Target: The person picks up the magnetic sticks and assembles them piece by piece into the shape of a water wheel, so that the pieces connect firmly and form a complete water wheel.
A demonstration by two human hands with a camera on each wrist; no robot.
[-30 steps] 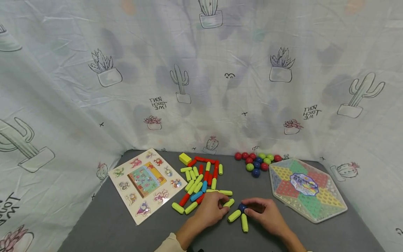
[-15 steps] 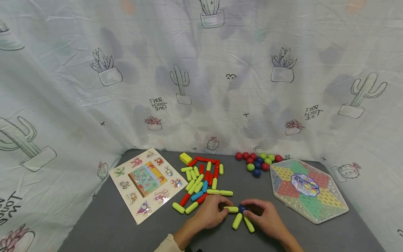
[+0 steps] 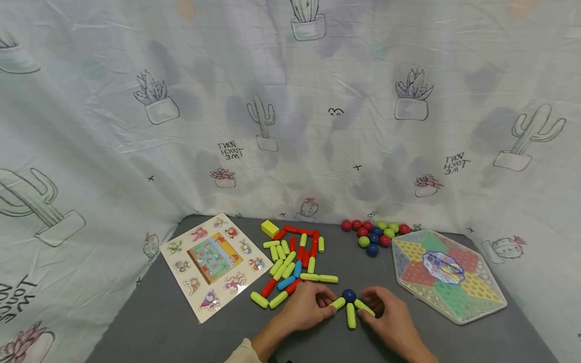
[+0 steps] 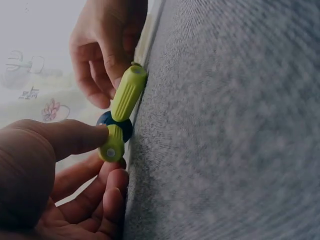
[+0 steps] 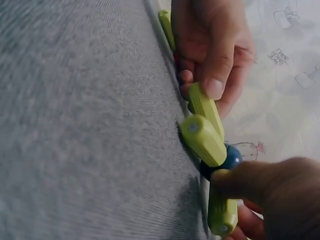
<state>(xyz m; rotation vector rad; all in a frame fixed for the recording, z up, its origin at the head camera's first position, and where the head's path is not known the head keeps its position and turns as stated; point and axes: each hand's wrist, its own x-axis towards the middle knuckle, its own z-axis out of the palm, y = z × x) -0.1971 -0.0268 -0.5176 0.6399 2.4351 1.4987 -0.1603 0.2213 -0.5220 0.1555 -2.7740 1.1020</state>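
A dark blue ball (image 3: 349, 295) sits on the grey table with three ribbed yellow-green building rods fanned out from it toward the person. My left hand (image 3: 308, 306) pinches the left rod (image 3: 338, 303) between thumb and fingers; the left wrist view shows a silvery dot on the end of this rod (image 4: 111, 151). The middle rod (image 3: 351, 316) points straight toward the person, with no fingers on it. On the other side my right hand (image 3: 389, 315) pinches the right rod (image 3: 364, 307). In the right wrist view its thumb lies across that rod (image 5: 222, 212) close to the ball.
Left of the hands lie many yellow-green, red and blue rods (image 3: 282, 264), with a yellow block (image 3: 270, 229) behind. Red, green and blue balls (image 3: 372, 250) cluster at the back. An animal puzzle board (image 3: 245, 280) lies left, a hexagonal game board (image 3: 449, 275) right. Patterned cloth hangs behind.
The left hand's rod, apart from the ball at first, now meets it. The ball and rods have turned into a fan facing the person. My right hand shifted from the ball to the right rod.
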